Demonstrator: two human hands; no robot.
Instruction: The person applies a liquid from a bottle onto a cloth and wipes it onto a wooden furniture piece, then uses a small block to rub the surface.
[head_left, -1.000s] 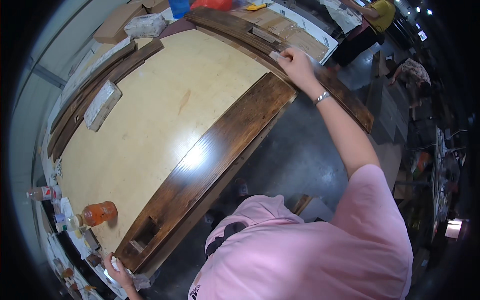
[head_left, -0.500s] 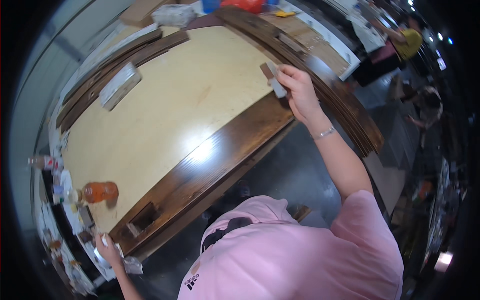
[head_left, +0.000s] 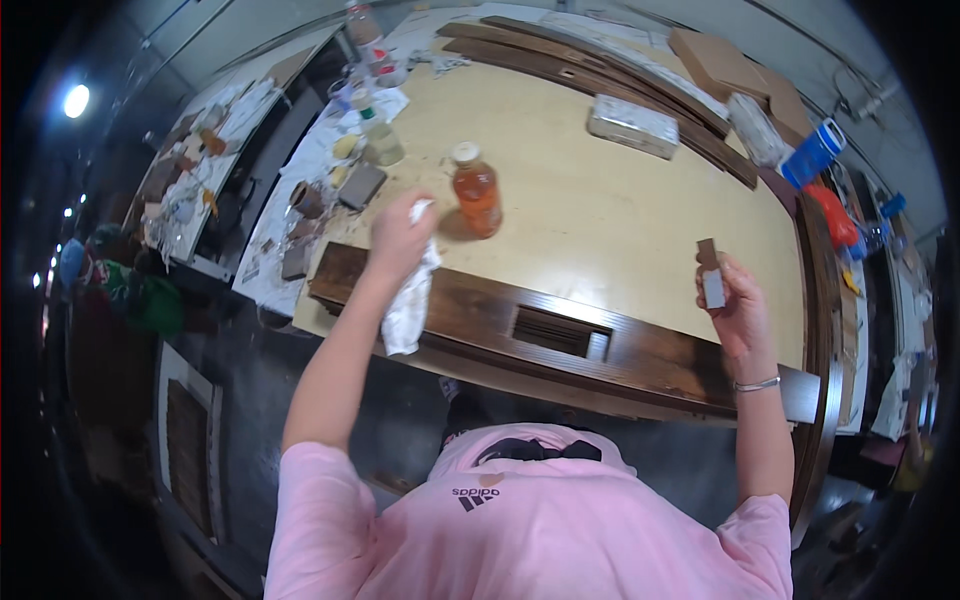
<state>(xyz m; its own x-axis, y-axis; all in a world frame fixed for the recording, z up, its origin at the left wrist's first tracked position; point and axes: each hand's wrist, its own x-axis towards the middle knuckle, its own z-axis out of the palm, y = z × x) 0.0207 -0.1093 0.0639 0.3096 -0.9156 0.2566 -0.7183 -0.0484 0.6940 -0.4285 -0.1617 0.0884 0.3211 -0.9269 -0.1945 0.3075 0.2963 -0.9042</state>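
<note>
My left hand [head_left: 402,240] is closed on a white cloth [head_left: 405,315], which hangs over the left part of a dark brown wooden board [head_left: 460,302]. Glossy and long, the board lies along the table's near edge and has a rectangular cutout left of its middle. Above the board's right part, my right hand [head_left: 742,312] pinches a small flat strip [head_left: 712,285], brown at one end and grey at the other, perhaps folded sandpaper. A bottle of orange liquid [head_left: 477,195] stands upright just right of my left hand.
More dark boards [head_left: 590,75] lie along the table's far side, near a wrapped block [head_left: 633,127]. Others are stacked at the right edge. At the left stand a clear bottle [head_left: 380,140] and a grey block [head_left: 361,186]. A blue bottle [head_left: 815,152] is at the far right.
The view has swung round to the left. My left hand has come from the board's left end to over it, lifting the white cloth. My right hand still holds the strip, now raised off the board.
</note>
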